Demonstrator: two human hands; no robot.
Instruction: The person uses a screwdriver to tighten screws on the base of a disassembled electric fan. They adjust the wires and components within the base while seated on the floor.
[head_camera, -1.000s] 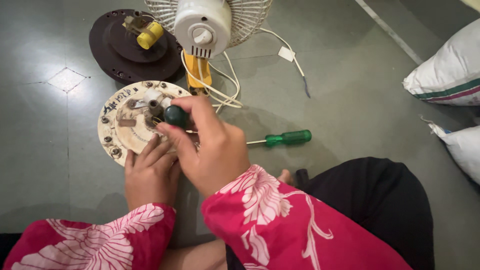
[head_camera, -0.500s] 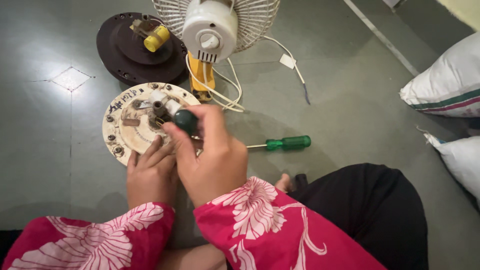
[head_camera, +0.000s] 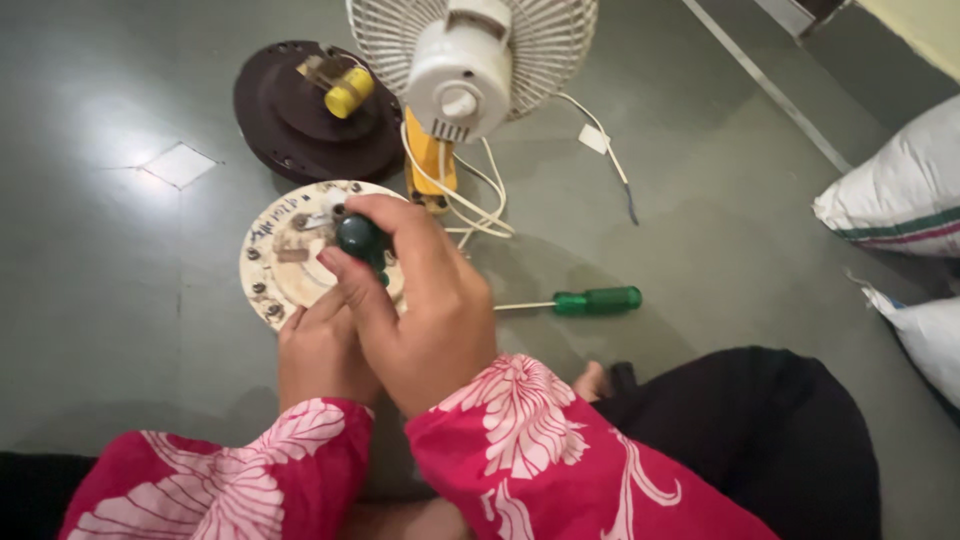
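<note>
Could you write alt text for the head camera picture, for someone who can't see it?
A right hand grips a green-handled screwdriver upright on a cream disc that the left hand steadies. Around them on the floor lie a small fan and another screwdriver.

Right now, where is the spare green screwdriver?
In the head view the spare green screwdriver lies on the floor, right of the right hand and below the fan.

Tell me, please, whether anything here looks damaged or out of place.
Yes: the fan lies dismantled on the floor, its dark base cover off beside it, white wires trailing loose. The right hand grips a dark-green-handled screwdriver over the cream round plate, which the left hand touches.
</note>
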